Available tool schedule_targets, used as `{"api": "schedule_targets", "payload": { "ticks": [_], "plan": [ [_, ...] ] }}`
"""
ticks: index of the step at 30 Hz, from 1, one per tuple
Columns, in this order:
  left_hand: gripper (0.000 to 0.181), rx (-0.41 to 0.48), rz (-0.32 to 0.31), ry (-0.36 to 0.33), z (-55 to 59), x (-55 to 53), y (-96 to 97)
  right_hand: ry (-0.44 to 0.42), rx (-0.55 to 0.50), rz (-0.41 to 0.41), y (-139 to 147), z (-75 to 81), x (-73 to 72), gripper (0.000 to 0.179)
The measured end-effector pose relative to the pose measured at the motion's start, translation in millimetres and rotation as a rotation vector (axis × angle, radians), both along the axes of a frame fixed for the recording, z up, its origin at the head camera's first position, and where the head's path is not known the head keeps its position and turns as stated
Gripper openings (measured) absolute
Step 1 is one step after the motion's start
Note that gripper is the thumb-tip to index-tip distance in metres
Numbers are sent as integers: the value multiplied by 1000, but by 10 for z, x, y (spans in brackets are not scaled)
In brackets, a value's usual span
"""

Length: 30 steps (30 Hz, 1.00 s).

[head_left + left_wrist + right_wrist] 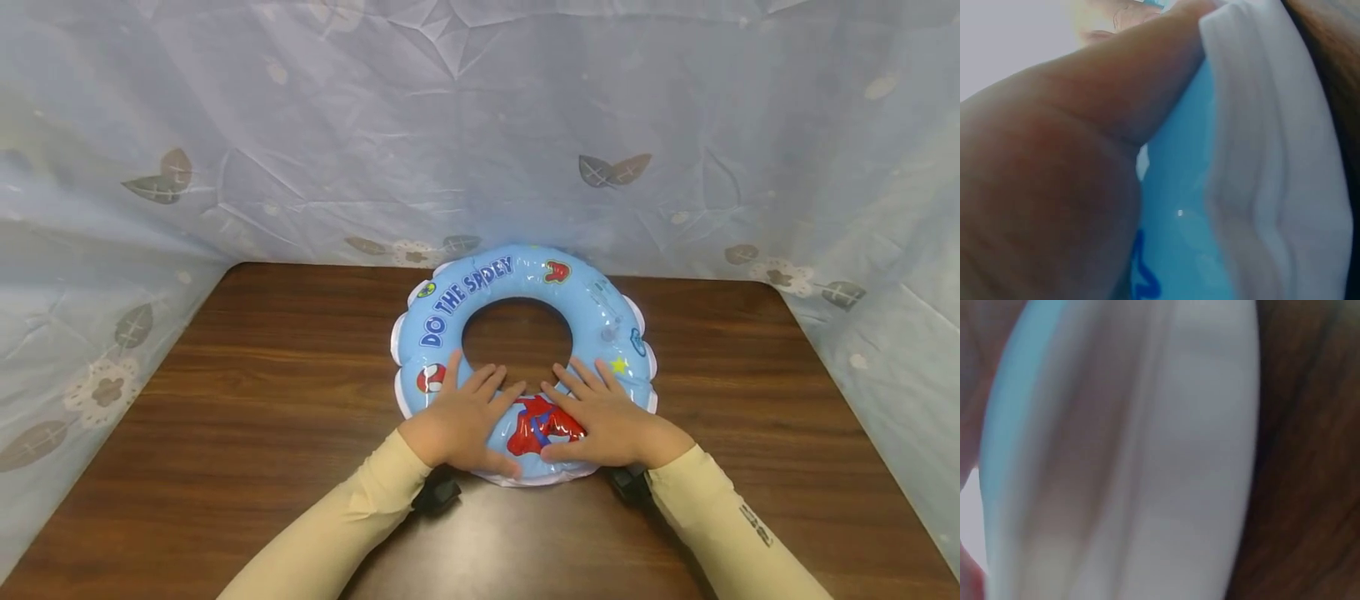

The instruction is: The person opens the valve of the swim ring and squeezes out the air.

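A light blue inflatable swim ring (517, 271) with a white scalloped edge lies flat near the table's far side. Blue lettering runs along its upper left, and a red and blue figure is printed at the front. My left hand (465, 421) rests on the ring's front left with its fingers spread. On the front right, my right hand (607, 421) lies the same way, palm down. In the left wrist view the thumb (1147, 75) lies along the ring's blue surface (1179, 187) beside the white edge. The right wrist view mostly shows the white edge (1191, 450), blurred.
The brown wooden table (247, 400) extends on both sides of the ring. A pale curtain (450, 125) with leaf and flower prints hangs behind the table and along both sides. Dark wrist devices (437, 492) sit under the forearms.
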<state>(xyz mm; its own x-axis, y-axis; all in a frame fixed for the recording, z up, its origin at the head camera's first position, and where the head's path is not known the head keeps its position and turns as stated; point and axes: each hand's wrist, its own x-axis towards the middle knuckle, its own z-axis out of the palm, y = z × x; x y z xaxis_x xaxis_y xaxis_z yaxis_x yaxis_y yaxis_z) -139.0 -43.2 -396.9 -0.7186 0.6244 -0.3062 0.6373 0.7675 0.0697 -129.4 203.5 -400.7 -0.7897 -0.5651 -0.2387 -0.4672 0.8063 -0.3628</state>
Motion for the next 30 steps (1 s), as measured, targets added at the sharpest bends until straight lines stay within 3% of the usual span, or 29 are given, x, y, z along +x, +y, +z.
{"api": "schedule_targets", "payload": {
  "ticks": [8,14,30],
  "plan": [
    [109,-9,4,-9,-24,7,32,-6,-99,-15,66,-126,9,103],
    [110,0,9,-10,-28,17,14,-15,-105,-16,46,-110,12,103],
    [106,21,3,23,-10,-5,-17,66,-93,-18,8,-145,-3,102]
  ]
}}
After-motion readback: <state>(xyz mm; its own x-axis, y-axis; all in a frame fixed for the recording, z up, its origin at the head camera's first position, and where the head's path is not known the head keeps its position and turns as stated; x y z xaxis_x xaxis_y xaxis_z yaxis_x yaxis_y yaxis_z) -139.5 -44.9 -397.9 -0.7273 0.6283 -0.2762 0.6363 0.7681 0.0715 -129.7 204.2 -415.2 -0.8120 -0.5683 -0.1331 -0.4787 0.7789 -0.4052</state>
